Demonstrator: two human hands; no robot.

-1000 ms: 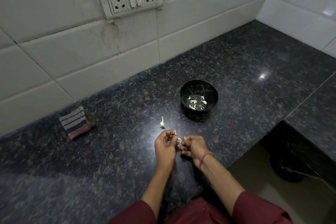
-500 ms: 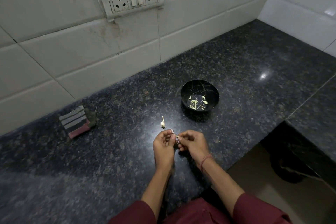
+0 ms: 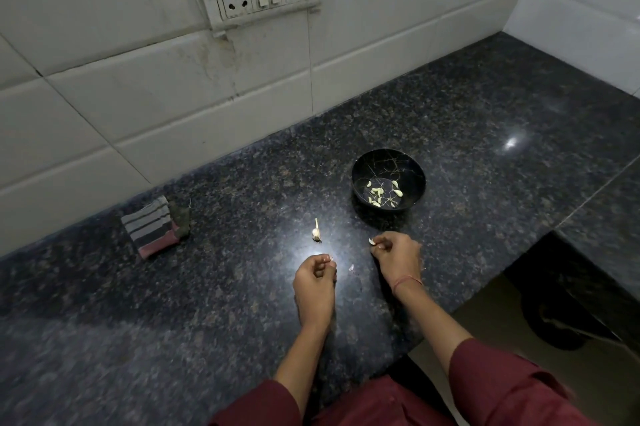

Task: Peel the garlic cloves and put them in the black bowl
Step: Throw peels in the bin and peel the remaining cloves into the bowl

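Right hand: I see the right hand (image 3: 398, 254) pinching a garlic clove (image 3: 372, 241) at its fingertips, just short of the bowl's near side. I judge it is held out at the tips so that it can drop cleanly.
Left hand: the left hand (image 3: 317, 273) sits low over the tabletop (image 3: 485, 148) with its fingers curled. Thumb and forefinger nip a pale scrap (image 3: 330, 256) that I take for skin, though it is too small for me to be sure.
Hands: apart, with a flake of skin (image 3: 351, 267) lying on the stone in the gap between them.
Black bowl: the black bowl (image 3: 388, 162) stands upright just beyond the right hand, placed, I would guess, for a short reach. Peeled cloves (image 3: 379, 192) lie on its floor.
Garlic stub: a garlic stub (image 3: 316, 231), stalk up, stands beyond the left hand, handy for the next pull. I cannot tell how many cloves are on it.
Step, as I judge it: the clove looks bare, so the bowl is next.
Off to the side: a striped cloth (image 3: 156, 226) lies by the wall, well apart from the work.
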